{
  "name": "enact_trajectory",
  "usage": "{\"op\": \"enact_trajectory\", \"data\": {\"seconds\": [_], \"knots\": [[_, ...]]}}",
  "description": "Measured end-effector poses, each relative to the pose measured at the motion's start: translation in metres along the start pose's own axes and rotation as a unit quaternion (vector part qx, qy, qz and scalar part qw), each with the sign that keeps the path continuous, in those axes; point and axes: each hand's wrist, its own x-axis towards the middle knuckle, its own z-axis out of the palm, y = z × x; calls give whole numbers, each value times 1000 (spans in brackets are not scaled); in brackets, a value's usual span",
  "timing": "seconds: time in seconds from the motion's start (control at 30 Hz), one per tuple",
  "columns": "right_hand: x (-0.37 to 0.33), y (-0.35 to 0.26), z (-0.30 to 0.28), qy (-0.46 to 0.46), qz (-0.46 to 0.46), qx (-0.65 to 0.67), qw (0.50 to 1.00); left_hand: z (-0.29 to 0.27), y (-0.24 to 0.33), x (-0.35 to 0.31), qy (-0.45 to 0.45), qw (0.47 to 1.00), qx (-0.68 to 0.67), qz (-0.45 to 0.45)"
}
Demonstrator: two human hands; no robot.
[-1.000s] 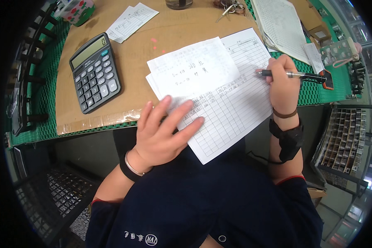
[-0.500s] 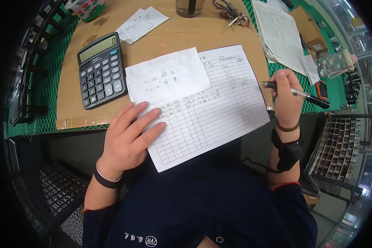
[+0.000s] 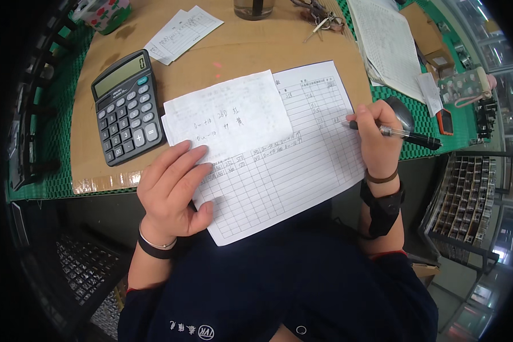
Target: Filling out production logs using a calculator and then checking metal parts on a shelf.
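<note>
A ruled form sheet (image 3: 302, 165) with handwritten rows lies at the near edge of the cardboard-covered table, its lower corner past the edge. Across its upper left rests a smaller white note sheet (image 3: 228, 108) with a few handwritten lines. My left hand (image 3: 174, 188) lies with fingers stretched over the left side of the form, fingertips at the note's lower edge. Gripped in my right hand (image 3: 379, 137) is a dark pen (image 3: 419, 138), its tip end pointing left over the form's right side. To the left of the papers sits a calculator (image 3: 128, 111).
More loose papers (image 3: 182, 34) lie at the back, near a glass of dark liquid (image 3: 253, 8) and a bunch of keys (image 3: 325, 23). At right are a paper stack (image 3: 390, 51), a bottle (image 3: 464, 85), a computer mouse (image 3: 402, 114) and a phone (image 3: 446, 122).
My right hand has moved left with the pen, bringing it over the form's right margin. My left hand's thumb has drawn down and inward. The note sheet has shifted slightly left against the form.
</note>
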Motion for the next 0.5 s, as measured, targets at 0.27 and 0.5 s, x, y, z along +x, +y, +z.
{"op": "enact_trajectory", "data": {"seconds": [0.27, 0.5], "knots": [[-1, 1, -3, -29, 4, -45, 999, 2, 0, 3, 16, 999, 25, 17], [2, 3, 2, -25, -71, -88, 993, 2, 0, 3, 12, 999, 27, 19]]}}
